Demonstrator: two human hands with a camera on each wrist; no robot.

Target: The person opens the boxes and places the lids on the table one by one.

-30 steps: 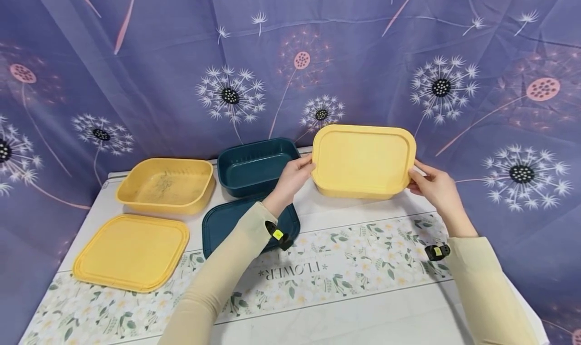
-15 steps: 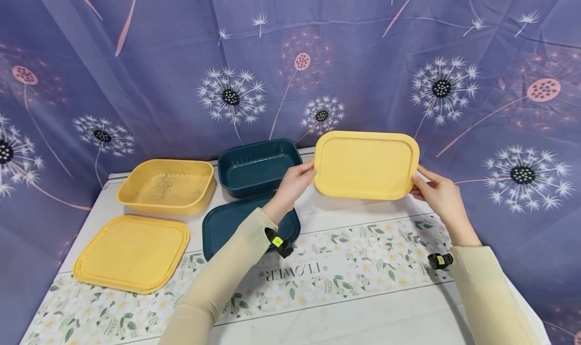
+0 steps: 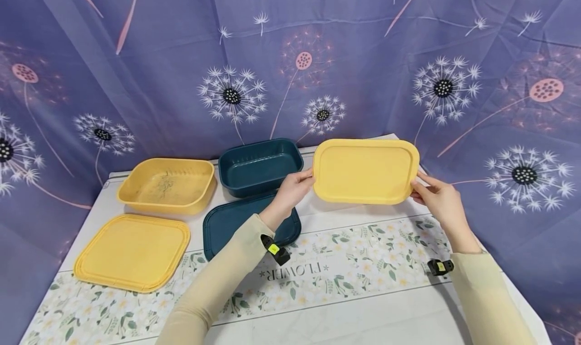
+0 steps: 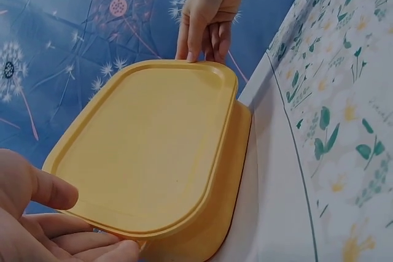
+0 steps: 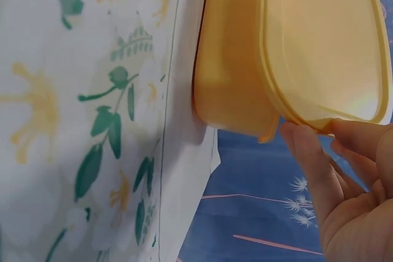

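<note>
A yellow rectangular lid [image 3: 365, 171] is held by its two short ends, raised and tilted toward me. My left hand [image 3: 290, 196] pinches its left end between thumb and fingers. At the opposite end, my right hand [image 3: 440, 201] pinches the rim near the corner. Behind the lid stands a yellow food container [image 5: 230, 53] on the table, its wall showing in both wrist views but hidden by the lid in the head view. A gap separates lid and container at the right end, seen in the right wrist view.
To the left stand an open dark teal container [image 3: 258, 166] and an open yellow container [image 3: 165, 186]. Their teal lid [image 3: 227, 224], partly under my left forearm, and yellow lid [image 3: 131, 251] lie in front. A floral cloth [image 3: 363, 254] covers the table; a purple curtain [image 3: 363, 42] hangs behind.
Both hands have brought the lid slightly down and toward me in the head view. The container's front, visible below it a second ago, is now covered. The other containers have stayed put.
</note>
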